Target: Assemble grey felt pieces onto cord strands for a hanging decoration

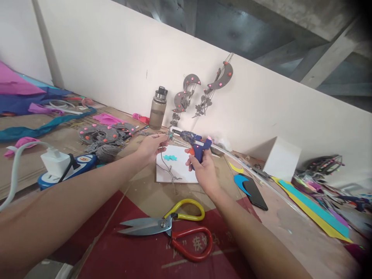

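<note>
Your right hand (203, 168) is wrapped tight around the blue hot glue gun (194, 142), nozzle aimed toward nine o'clock. Your left hand (151, 146) pinches a grey string piece (170, 134) at the nozzle tip. The white sheet (177, 170) lies beneath; scissors (171, 228) lie at six o'clock.

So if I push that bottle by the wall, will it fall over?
Probably, if pushed up high: the bottle stands upright, tall and narrow. It looks partly filled, so likely steadier against a low push. On its side, its round body would probably roll.

one scissors (171, 228); one bottle (158, 108); two hands (151, 147)
</note>
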Demonstrator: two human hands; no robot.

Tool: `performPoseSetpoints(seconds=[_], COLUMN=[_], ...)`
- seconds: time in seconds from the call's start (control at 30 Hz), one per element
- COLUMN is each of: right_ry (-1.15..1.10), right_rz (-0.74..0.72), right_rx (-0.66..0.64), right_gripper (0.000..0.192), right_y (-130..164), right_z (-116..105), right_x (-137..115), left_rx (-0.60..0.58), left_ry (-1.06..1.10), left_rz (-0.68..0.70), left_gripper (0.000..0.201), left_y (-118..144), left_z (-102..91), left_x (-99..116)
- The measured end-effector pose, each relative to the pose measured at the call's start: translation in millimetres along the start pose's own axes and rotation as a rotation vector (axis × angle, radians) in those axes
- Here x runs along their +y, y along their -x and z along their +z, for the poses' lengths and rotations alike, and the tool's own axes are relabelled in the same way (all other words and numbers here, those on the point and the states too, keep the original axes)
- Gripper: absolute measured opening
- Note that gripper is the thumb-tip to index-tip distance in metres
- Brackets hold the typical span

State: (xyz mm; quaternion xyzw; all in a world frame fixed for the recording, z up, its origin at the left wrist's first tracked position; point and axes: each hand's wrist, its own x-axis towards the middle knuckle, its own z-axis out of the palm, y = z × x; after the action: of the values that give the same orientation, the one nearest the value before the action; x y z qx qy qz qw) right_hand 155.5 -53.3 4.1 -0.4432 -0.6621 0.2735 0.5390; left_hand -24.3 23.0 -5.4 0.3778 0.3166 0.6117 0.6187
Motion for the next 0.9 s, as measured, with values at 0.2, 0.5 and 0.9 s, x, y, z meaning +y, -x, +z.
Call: performPoseSetpoints(seconds=[0.2, 0.5, 0.9], right_ry=[0.300, 0.457, 0.485], right_rz=[-0.061, -0.080, -0.073], right_rx=[0.034, 0.034, 0.042], right_gripper=[0.030, 0.028, 0.030], right_y=[9.8, 10.3, 12.6], right_z=[-3.7, -0.4, 1.7], right_x=[2.7, 4.9, 2.9], left_rx=[0.021, -0.009, 0.050], left_ry=[0.012, -0.023, -0.065], left_rz=[-0.053, -0.039, 0.015], left_gripper=[0.020, 0.026, 0.020], left_y=[-3.2, 1.6, 11.0], left_z=[0.5, 3.8, 12.6], left_x=[-7.6, -10.5, -7.9])
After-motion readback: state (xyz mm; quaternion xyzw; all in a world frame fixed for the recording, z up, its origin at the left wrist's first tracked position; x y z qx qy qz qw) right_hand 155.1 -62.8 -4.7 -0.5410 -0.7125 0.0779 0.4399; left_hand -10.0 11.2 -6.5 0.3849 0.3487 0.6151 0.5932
